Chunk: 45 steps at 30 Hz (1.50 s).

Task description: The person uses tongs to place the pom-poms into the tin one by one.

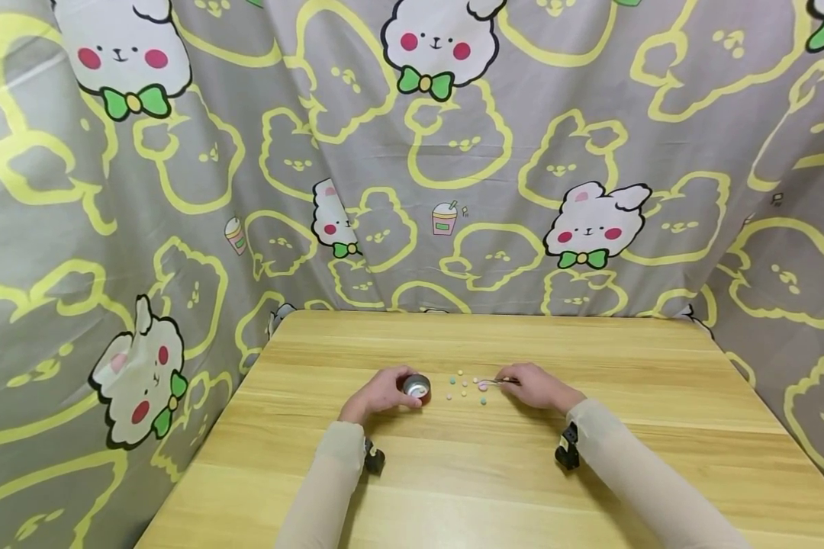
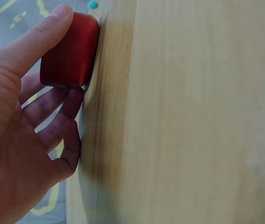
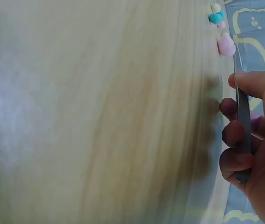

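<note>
My left hand [image 1: 383, 390] curls round a small red tin [image 2: 71, 51] at the middle of the table, thumb on one side and fingers on the other. The tin's silvery inside [image 1: 415, 388] faces up, with a small pale piece in it. In my right hand [image 1: 535, 387] is a pair of metal tweezers [image 3: 243, 126], pinched near the front and wrapped by the other fingers. The tweezer tips point left and reach a pink ball [image 3: 225, 45]. Several small pastel balls [image 1: 464, 394] lie scattered between the two hands, among them a teal one [image 1: 484, 401].
The wooden table [image 1: 467, 488] stretches in front and to both sides. A grey curtain [image 1: 398, 152] with bear and rabbit prints hangs behind the table and along its sides. Each wrist wears a black camera mount [image 1: 568, 448].
</note>
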### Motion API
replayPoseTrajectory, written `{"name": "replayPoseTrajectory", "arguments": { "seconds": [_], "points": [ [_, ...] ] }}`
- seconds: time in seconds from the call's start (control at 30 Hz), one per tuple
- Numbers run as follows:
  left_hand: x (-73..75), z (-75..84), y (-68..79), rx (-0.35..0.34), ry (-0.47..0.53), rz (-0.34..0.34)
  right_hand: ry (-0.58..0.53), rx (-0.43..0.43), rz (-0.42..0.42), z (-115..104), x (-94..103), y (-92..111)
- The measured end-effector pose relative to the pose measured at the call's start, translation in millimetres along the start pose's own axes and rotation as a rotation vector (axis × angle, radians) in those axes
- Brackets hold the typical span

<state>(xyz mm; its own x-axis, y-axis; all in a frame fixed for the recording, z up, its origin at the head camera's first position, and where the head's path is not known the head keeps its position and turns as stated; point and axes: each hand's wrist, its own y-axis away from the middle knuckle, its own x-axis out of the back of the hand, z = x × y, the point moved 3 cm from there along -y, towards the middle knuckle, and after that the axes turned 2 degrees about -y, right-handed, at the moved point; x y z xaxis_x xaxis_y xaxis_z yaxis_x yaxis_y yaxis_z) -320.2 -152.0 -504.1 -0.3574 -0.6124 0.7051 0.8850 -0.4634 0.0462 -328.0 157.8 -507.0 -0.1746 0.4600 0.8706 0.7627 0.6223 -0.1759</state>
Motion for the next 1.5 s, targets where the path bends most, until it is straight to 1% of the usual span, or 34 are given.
{"name": "replayPoseTrajectory", "arguments": {
  "seconds": [0.27,0.47,0.67,0.8,1.0,1.23,1.4,1.5],
  "points": [
    [-0.3,0.1,-0.4,-0.001,0.007,-0.002,0.044,0.026,-0.014,2,-1.1,0],
    [0.2,0.1,0.1,-0.003,0.008,-0.002,0.060,0.027,-0.036,-1,0.0,0],
    [0.8,-0.1,-0.5,-0.006,0.002,0.001,0.081,0.057,-0.037,-6,1.4,-1],
    [0.8,0.7,-0.3,-0.007,-0.011,0.001,0.048,0.051,-0.024,-6,2.3,0],
    [-0.4,2.8,0.9,-0.012,-0.013,0.002,-0.026,-0.002,0.006,0,4.7,0],
    [-0.6,0.9,0.6,-0.002,-0.005,0.003,-0.027,0.040,0.054,2,11.3,-3],
    [-0.6,1.1,1.2,-0.007,-0.002,0.003,-0.072,0.009,0.024,-6,16.7,-9],
    [-0.3,1.3,1.1,-0.006,-0.007,-0.002,-0.083,0.007,0.016,-13,20.0,-14]
  ]
}}
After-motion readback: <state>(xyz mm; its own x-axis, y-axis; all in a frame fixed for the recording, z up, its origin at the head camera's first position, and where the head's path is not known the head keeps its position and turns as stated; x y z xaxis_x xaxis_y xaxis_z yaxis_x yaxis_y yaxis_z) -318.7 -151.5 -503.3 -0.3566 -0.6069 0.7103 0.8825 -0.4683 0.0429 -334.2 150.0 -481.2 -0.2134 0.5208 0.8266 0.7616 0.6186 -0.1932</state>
